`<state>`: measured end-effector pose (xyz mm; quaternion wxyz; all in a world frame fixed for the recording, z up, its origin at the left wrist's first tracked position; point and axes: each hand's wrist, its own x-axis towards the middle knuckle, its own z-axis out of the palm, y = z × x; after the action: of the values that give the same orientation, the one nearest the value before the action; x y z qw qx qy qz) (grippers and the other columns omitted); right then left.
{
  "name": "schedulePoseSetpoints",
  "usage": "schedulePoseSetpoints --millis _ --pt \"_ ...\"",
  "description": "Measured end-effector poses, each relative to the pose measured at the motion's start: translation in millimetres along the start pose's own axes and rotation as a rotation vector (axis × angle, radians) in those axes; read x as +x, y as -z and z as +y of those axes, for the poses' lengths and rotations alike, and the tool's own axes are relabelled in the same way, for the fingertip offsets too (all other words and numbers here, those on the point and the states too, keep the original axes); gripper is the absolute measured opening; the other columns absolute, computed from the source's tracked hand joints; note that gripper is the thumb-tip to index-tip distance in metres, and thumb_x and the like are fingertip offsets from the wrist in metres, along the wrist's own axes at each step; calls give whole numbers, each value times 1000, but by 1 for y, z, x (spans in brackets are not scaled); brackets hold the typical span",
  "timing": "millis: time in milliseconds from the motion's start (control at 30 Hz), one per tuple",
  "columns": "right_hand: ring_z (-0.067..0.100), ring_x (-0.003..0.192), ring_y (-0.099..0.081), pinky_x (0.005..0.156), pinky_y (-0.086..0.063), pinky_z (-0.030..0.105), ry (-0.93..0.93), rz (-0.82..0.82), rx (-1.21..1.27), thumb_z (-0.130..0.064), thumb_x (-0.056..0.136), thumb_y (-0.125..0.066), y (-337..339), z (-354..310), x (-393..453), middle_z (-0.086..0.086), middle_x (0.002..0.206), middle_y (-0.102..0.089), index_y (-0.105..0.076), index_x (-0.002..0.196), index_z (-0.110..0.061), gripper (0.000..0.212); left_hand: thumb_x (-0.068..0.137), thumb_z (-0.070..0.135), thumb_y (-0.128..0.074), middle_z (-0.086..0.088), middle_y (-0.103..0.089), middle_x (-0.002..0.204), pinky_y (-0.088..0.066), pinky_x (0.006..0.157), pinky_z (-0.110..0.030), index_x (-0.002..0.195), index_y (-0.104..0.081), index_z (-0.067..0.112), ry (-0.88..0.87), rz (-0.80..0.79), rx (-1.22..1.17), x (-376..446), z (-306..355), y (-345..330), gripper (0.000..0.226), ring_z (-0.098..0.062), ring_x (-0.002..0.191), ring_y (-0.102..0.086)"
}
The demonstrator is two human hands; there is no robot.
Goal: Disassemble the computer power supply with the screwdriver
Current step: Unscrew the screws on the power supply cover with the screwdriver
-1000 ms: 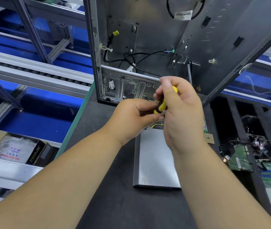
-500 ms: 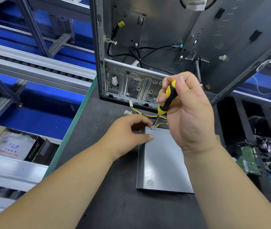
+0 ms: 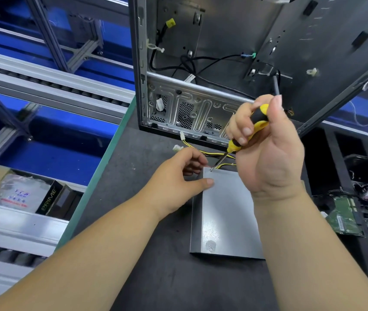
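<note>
From the head view I see the power supply (image 3: 225, 212) lying flat on the dark desk (image 3: 156, 277), a grey sheet-metal box with its yellow and black leads (image 3: 201, 151) trailing off its far end. My right hand (image 3: 268, 153) has its fingers (image 3: 243, 133) clamped round the yellow and black handle of the screwdriver (image 3: 246, 133), and the tip sits at the far left corner of the lid, just ahead of my left thumb. My left hand (image 3: 176, 182) rests on that same corner, thumb pressed flat on the lid, the other fingers loosely curled over the far edge; whether they grip anything there I cannot tell.

I judge the box stiff and fairly heavy for its size, with a smooth lid that could slide on the desk under a turning load, so bracing by the side walls near the screw seems the sound hold. The folded edges may be sharp, and the leads are the fragile part; I would not pull by them.

Beyond my fingers the open computer case (image 3: 223, 63) stands close, so the handle has little room to tip forward. To the left of my fingers the desk edge is near; to the right lie circuit boards (image 3: 344, 218). Toward me, bare desk shows along the box's near end.
</note>
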<state>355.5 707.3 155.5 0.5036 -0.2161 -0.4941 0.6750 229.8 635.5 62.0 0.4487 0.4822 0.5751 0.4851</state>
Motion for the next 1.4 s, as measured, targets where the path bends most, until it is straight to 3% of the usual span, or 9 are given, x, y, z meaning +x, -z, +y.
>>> schedulePoseSetpoints --millis 167,267,467,633,767,867,967,1167,1400 --pt "21 66 -49 68 -39 34 -69 21 -69 -29 99 -40 8 -9 1 6 82 -51 -55 86 -11 27 78 21 -80 7 -66 102 -50 92 -24 97 -62 34 15 -6 -24 1 -2 0 29 -9 100 -63" --pt "20 67 -50 73 -46 34 -90 -18 -116 -28 101 -37 4 -10 0 5 78 -50 -57 84 -9 32 80 17 -79 5 -66 102 -51 93 -26 98 -62 30 10 -19 -6 3 1 -1 28 -10 100 -63" --pt "18 56 -26 66 -16 40 -54 -26 -72 -33 106 -22 -8 -2 -1 -1 59 -37 -51 86 -10 42 83 12 -74 4 -66 100 -51 95 -33 97 -62 28 -9 -16 16 3 5 -3 24 -10 97 -62" --pt "18 55 -32 64 -19 38 -47 -26 -90 -29 100 -36 -3 -4 1 -1 62 -42 -44 88 -14 21 83 11 -73 3 -65 100 -50 96 -37 95 -62 28 -13 -11 14 2 6 -4 23 -14 98 -61" --pt "22 70 -50 73 -42 35 -62 35 -136 -29 101 -40 2 -7 2 5 78 -53 -55 86 -12 27 84 11 -73 5 -65 100 -51 96 -37 94 -62 29 -10 -4 5 1 7 -4 23 -12 98 -61" --pt "20 73 -54 79 -41 37 -82 67 -179 -31 103 -37 5 -10 4 4 78 -55 -61 85 -11 36 84 13 -73 5 -65 100 -51 96 -36 95 -62 28 -4 -1 18 1 7 -4 22 -11 99 -61" --pt "19 66 -45 72 -41 31 -71 52 -142 -29 105 -30 0 -7 4 4 74 -49 -59 89 -8 40 83 12 -74 3 -65 100 -51 95 -38 95 -62 26 3 -3 8 2 8 -4 22 -13 98 -61" --pt "19 56 -23 59 -19 34 -27 13 -3 -42 103 -22 -6 -1 2 1 59 -33 -43 88 -11 41 83 12 -74 3 -66 98 -52 93 -34 95 -62 26 16 3 -3 2 7 -4 22 -13 96 -61" --pt "21 64 -44 69 -34 35 -54 52 -101 -32 102 -35 1 -7 0 4 71 -48 -47 83 -14 29 83 7 -73 -2 -67 102 -51 96 -31 97 -66 20 39 -7 -43 3 8 -4 21 -15 98 -62"
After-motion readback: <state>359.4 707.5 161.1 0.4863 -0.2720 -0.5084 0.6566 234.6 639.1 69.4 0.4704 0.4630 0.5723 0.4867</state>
